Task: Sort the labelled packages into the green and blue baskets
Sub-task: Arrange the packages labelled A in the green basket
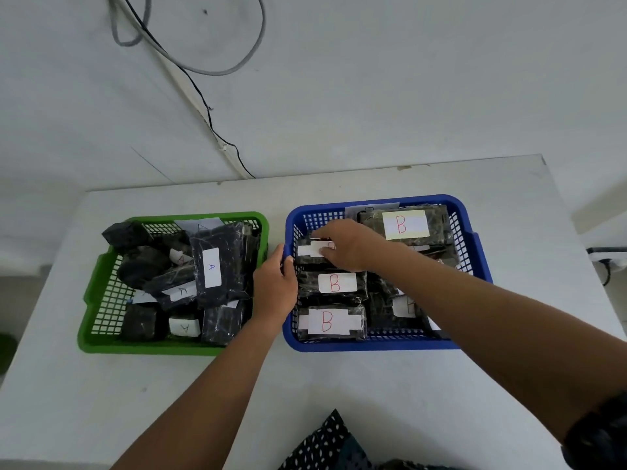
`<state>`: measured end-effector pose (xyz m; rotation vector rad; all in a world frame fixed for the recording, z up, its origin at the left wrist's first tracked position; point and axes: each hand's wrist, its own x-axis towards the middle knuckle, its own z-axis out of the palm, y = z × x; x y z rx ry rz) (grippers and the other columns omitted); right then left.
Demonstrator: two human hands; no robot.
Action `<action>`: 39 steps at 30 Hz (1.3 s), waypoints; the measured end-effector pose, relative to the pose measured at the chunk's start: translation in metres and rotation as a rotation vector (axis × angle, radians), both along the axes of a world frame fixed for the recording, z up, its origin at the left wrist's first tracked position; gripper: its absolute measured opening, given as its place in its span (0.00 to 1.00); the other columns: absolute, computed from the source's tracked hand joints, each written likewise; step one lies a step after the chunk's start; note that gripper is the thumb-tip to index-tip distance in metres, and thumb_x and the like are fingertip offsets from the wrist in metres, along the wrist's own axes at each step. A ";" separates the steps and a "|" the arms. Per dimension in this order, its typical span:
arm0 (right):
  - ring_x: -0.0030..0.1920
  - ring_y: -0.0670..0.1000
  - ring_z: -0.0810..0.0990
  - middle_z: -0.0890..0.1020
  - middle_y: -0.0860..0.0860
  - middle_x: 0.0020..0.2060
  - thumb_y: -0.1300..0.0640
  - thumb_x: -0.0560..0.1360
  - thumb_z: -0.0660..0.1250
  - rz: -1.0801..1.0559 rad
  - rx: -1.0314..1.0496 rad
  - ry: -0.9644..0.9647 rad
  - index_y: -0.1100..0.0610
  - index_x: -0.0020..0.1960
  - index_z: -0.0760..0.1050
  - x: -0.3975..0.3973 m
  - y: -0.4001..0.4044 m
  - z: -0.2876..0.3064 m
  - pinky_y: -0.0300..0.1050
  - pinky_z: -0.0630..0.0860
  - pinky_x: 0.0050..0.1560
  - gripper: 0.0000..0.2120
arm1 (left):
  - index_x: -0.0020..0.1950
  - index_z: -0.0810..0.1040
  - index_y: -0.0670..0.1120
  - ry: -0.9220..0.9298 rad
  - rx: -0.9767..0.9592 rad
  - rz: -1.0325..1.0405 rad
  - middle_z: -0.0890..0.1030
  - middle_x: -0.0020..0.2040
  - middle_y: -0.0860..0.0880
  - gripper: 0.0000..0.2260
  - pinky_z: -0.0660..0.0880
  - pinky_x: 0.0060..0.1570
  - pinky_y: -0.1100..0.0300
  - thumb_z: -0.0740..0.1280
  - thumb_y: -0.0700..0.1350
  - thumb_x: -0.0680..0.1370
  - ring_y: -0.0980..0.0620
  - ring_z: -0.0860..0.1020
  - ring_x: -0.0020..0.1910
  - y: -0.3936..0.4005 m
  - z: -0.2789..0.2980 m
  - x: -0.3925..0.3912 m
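A green basket [89, 293] on the left holds several black packages, one with a white label marked A [211, 268]. To its right a blue basket [478, 262] holds several packages marked B, such as the one at the front [330, 322] and one at the back [405, 224]. My right hand [349, 245] reaches into the blue basket and grips a labelled package [310, 252] near its left wall. My left hand [274, 283] clasps the blue basket's left rim. The gripped package's letter is mostly hidden by my fingers.
Both baskets stand on a white table [339, 385] whose far edge meets a pale wall. Grey and black cables [210, 106] hang down that wall. A black plug and cord [607, 262] lie at the right edge. Dotted fabric [325, 446] shows at the bottom.
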<state>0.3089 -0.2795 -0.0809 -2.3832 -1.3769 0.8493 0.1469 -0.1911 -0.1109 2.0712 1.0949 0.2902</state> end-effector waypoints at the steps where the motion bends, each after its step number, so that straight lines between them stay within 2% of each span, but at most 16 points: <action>1: 0.71 0.55 0.70 0.72 0.52 0.72 0.51 0.81 0.63 -0.001 0.017 -0.024 0.51 0.76 0.67 -0.002 -0.003 0.000 0.55 0.69 0.70 0.24 | 0.74 0.70 0.42 0.013 -0.005 -0.017 0.79 0.66 0.44 0.18 0.66 0.50 0.81 0.59 0.43 0.84 0.63 0.75 0.55 0.002 0.003 0.000; 3: 0.72 0.56 0.69 0.71 0.52 0.73 0.49 0.81 0.62 -0.013 0.079 -0.082 0.50 0.77 0.65 -0.007 -0.009 0.001 0.55 0.68 0.69 0.25 | 0.75 0.68 0.42 0.031 -0.009 -0.063 0.76 0.69 0.44 0.19 0.69 0.58 0.72 0.59 0.44 0.84 0.54 0.76 0.62 0.007 0.009 -0.003; 5: 0.69 0.56 0.72 0.73 0.52 0.71 0.49 0.81 0.62 -0.033 0.181 -0.171 0.52 0.76 0.67 -0.015 -0.014 0.006 0.55 0.70 0.66 0.24 | 0.76 0.67 0.41 0.020 -0.013 -0.107 0.75 0.70 0.43 0.20 0.69 0.58 0.73 0.60 0.44 0.84 0.54 0.77 0.63 0.011 0.020 -0.005; 7: 0.69 0.56 0.72 0.74 0.52 0.70 0.49 0.81 0.62 -0.054 0.265 -0.263 0.53 0.74 0.68 -0.025 -0.016 0.014 0.56 0.70 0.66 0.23 | 0.75 0.69 0.43 -0.018 0.009 -0.150 0.76 0.70 0.44 0.19 0.70 0.61 0.66 0.60 0.44 0.84 0.52 0.76 0.65 0.016 0.037 -0.008; 12: 0.71 0.56 0.71 0.74 0.54 0.69 0.47 0.81 0.62 -0.098 0.439 -0.423 0.53 0.72 0.71 -0.063 -0.005 0.039 0.57 0.68 0.69 0.22 | 0.68 0.77 0.45 -0.161 0.318 -0.244 0.80 0.64 0.47 0.15 0.74 0.64 0.54 0.64 0.46 0.82 0.51 0.78 0.62 0.045 0.082 -0.034; 17: 0.72 0.55 0.69 0.74 0.53 0.70 0.45 0.81 0.60 -0.089 0.527 -0.421 0.53 0.73 0.70 -0.116 0.039 0.062 0.57 0.66 0.70 0.23 | 0.65 0.79 0.43 -0.166 0.576 -0.158 0.80 0.63 0.46 0.14 0.72 0.66 0.51 0.65 0.45 0.81 0.49 0.75 0.64 0.100 0.091 -0.105; 20: 0.70 0.56 0.70 0.75 0.54 0.69 0.47 0.80 0.62 -0.053 0.561 -0.417 0.54 0.71 0.71 -0.158 0.076 0.068 0.57 0.68 0.69 0.22 | 0.66 0.79 0.42 -0.071 0.646 -0.071 0.79 0.65 0.46 0.15 0.69 0.67 0.51 0.67 0.45 0.80 0.47 0.73 0.66 0.134 0.084 -0.156; 24: 0.66 0.57 0.75 0.78 0.54 0.65 0.50 0.78 0.66 0.007 0.623 -0.385 0.56 0.69 0.75 -0.218 0.125 0.064 0.56 0.71 0.64 0.21 | 0.67 0.78 0.41 0.022 0.741 -0.095 0.77 0.67 0.42 0.16 0.70 0.66 0.42 0.67 0.43 0.79 0.41 0.74 0.69 0.180 0.066 -0.223; 27: 0.68 0.57 0.74 0.77 0.54 0.66 0.51 0.79 0.66 0.071 0.576 -0.328 0.56 0.70 0.74 -0.257 0.157 0.050 0.56 0.70 0.67 0.22 | 0.68 0.77 0.40 0.069 0.754 -0.156 0.76 0.68 0.41 0.17 0.70 0.66 0.42 0.65 0.43 0.79 0.40 0.72 0.70 0.210 0.046 -0.261; 31: 0.65 0.57 0.76 0.78 0.54 0.65 0.54 0.79 0.65 0.151 0.417 -0.239 0.57 0.70 0.74 -0.286 0.189 0.028 0.56 0.73 0.64 0.20 | 0.71 0.73 0.39 0.106 0.558 -0.164 0.73 0.72 0.40 0.19 0.72 0.67 0.43 0.66 0.42 0.81 0.40 0.69 0.72 0.233 0.020 -0.280; 34: 0.63 0.58 0.77 0.78 0.55 0.65 0.56 0.80 0.64 0.203 0.242 -0.160 0.58 0.70 0.73 -0.296 0.207 0.012 0.54 0.76 0.59 0.19 | 0.77 0.66 0.40 0.085 0.395 -0.139 0.67 0.77 0.43 0.23 0.73 0.67 0.47 0.62 0.44 0.83 0.44 0.67 0.74 0.241 0.001 -0.284; 36: 0.64 0.58 0.76 0.77 0.55 0.66 0.55 0.81 0.63 0.205 0.106 -0.109 0.56 0.71 0.72 -0.299 0.217 0.003 0.55 0.76 0.61 0.19 | 0.78 0.62 0.41 0.055 0.347 -0.145 0.63 0.79 0.46 0.24 0.74 0.65 0.49 0.61 0.44 0.83 0.45 0.69 0.73 0.244 -0.008 -0.285; 39: 0.64 0.60 0.75 0.77 0.57 0.64 0.54 0.80 0.63 0.160 -0.083 -0.062 0.56 0.69 0.73 -0.301 0.232 -0.008 0.55 0.75 0.63 0.19 | 0.77 0.65 0.37 -0.036 0.362 -0.172 0.64 0.78 0.43 0.23 0.76 0.59 0.52 0.63 0.38 0.82 0.41 0.76 0.66 0.249 -0.016 -0.286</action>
